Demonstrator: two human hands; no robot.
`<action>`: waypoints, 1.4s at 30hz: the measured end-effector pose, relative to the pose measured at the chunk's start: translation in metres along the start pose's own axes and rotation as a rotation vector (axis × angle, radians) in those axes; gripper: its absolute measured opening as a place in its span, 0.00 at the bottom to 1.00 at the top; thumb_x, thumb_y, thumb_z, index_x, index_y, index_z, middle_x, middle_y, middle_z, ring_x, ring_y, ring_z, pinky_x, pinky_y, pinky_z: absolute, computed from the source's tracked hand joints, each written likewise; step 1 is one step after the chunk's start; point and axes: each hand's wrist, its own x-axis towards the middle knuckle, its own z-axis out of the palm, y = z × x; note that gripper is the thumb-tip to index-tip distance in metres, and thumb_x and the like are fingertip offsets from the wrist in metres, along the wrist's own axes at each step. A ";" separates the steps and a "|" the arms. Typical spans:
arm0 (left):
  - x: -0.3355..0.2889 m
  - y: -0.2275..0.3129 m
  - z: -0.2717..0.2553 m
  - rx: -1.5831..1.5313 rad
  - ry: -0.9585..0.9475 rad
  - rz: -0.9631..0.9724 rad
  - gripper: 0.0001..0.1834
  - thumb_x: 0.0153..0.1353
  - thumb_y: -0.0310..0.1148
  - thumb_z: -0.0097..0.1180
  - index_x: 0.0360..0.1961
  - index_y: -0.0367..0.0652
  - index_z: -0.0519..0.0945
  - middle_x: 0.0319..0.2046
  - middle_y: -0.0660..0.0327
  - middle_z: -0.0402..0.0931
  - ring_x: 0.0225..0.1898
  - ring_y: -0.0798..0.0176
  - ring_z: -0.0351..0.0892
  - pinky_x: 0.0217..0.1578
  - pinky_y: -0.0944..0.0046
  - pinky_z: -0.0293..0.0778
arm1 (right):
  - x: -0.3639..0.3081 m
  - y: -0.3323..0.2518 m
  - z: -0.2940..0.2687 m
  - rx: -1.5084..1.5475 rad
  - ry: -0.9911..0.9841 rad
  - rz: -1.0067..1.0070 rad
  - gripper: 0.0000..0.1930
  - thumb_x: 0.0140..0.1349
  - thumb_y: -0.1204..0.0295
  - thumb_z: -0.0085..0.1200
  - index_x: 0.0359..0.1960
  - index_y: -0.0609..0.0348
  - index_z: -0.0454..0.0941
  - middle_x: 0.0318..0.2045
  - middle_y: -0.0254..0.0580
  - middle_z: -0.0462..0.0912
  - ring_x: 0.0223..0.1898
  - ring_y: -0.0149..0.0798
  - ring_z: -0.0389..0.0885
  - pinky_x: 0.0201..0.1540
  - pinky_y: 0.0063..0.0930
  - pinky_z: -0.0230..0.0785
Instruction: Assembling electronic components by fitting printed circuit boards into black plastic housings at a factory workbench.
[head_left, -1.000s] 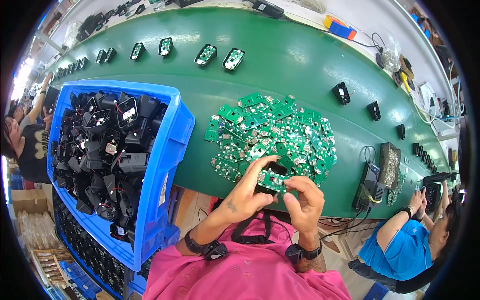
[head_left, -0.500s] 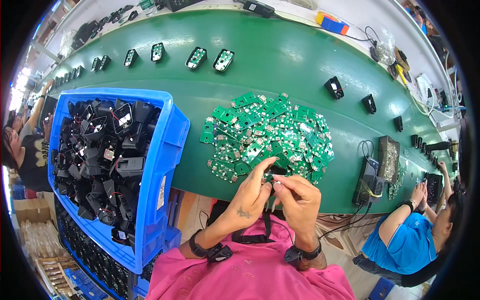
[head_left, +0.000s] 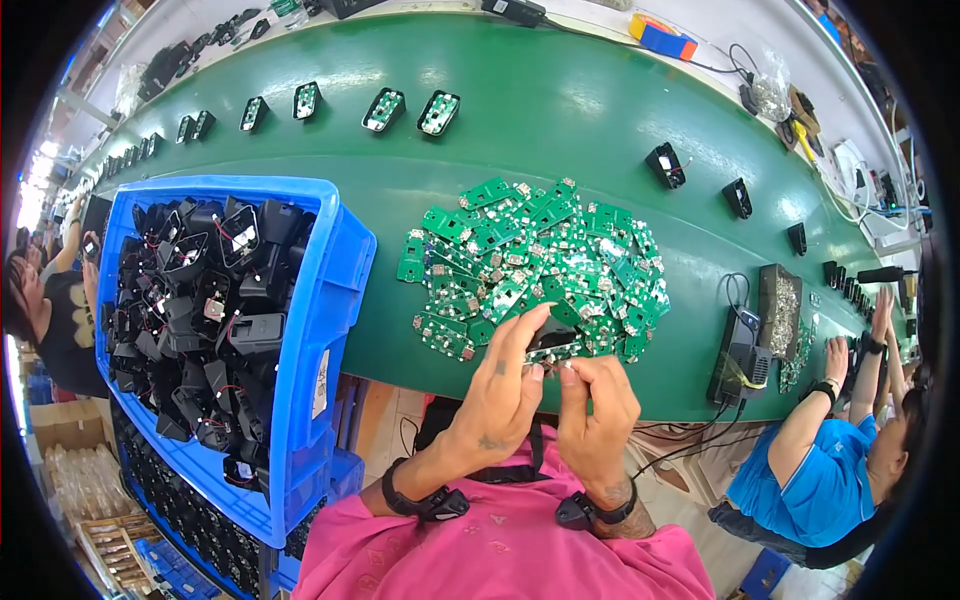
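Pale ledge (head_left: pixel 590 20) along far edge of green table (head_left: pixel 540 90): black power adapter (head_left: pixel 514 11) with cable, blue-and-orange block (head_left: pixel 663 38) right of it, clear plastic bag (head_left: pixel 770 97) farther right. Toward table's right end, black vented device (head_left: pixel 738 350), cords trailing over near edge. Co-worker in blue shirt (head_left: pixel 815 480) at right; another person in black printed top (head_left: pixel 65 310) at left. Lower left, cardboard box (head_left: pixel 75 425) beside clear plastic packets (head_left: pixel 80 475). Lower right, blue box (head_left: pixel 763 575), perhaps crate, too dim to tell.

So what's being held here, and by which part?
Left hand: a black housing and circuit board, by their left side. Right hand: can't tell whether it holds anything.
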 end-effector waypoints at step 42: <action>0.001 -0.005 0.001 0.384 -0.039 0.203 0.36 0.57 0.16 0.49 0.68 0.33 0.56 0.60 0.36 0.59 0.54 0.34 0.70 0.53 0.48 0.72 | 0.028 0.009 -0.014 0.140 -0.356 0.181 0.04 0.56 0.78 0.57 0.27 0.68 0.79 0.20 0.41 0.77 0.19 0.30 0.72 0.22 0.26 0.62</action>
